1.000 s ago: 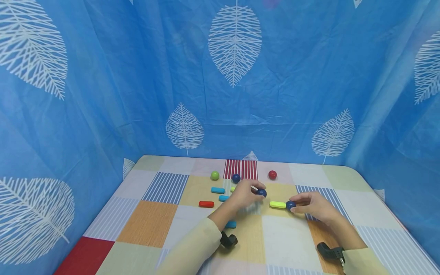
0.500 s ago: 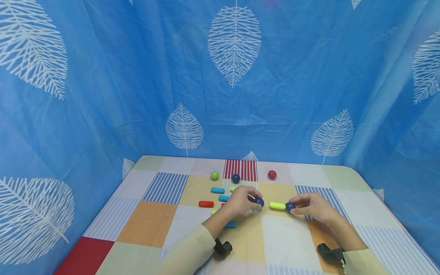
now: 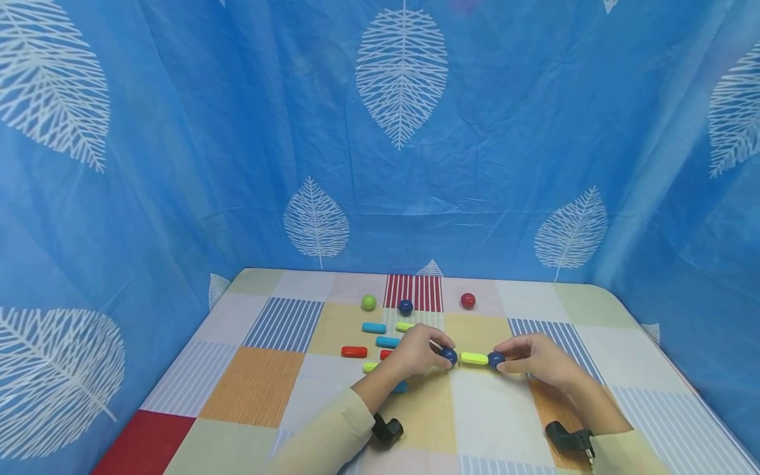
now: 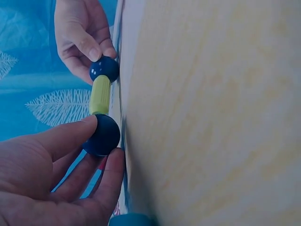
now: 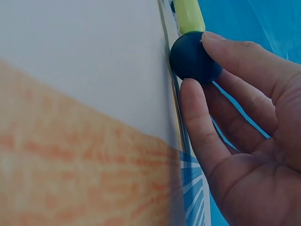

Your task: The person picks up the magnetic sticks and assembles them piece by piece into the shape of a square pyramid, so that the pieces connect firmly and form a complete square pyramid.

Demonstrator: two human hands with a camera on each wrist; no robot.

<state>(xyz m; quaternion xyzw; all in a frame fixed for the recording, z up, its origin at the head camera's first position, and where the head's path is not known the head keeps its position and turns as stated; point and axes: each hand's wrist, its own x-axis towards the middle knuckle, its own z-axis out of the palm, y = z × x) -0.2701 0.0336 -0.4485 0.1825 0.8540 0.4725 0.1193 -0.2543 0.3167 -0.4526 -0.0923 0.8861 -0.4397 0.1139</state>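
Note:
My left hand (image 3: 417, 349) pinches a dark blue ball (image 4: 103, 135) between thumb and fingers, low over the table. Opposite it, my right hand (image 3: 539, 360) holds a second dark blue ball (image 5: 194, 57) by thumb and fingertips. A yellow-green rod (image 3: 474, 358) sticks out from that ball toward the left hand. In the head view a narrow gap shows between the rod's free end and the left hand's ball. The left wrist view has ball, rod and ball in one line, and whether they touch there is hard to tell.
Left of the hands lie blue rods (image 3: 373, 327), red rods (image 3: 354, 352) and yellow-green rods (image 3: 369, 367), some partly behind the left arm. Farther back are a green ball (image 3: 369, 302), a dark blue ball (image 3: 406, 307) and a red ball (image 3: 468, 301). A blue curtain (image 3: 475, 165) surrounds the patchwork-covered table (image 3: 237, 382).
My left hand has lowered its blue ball toward me, level with the rod's free end. The right hand, with its ball and rod, has shifted only slightly left.

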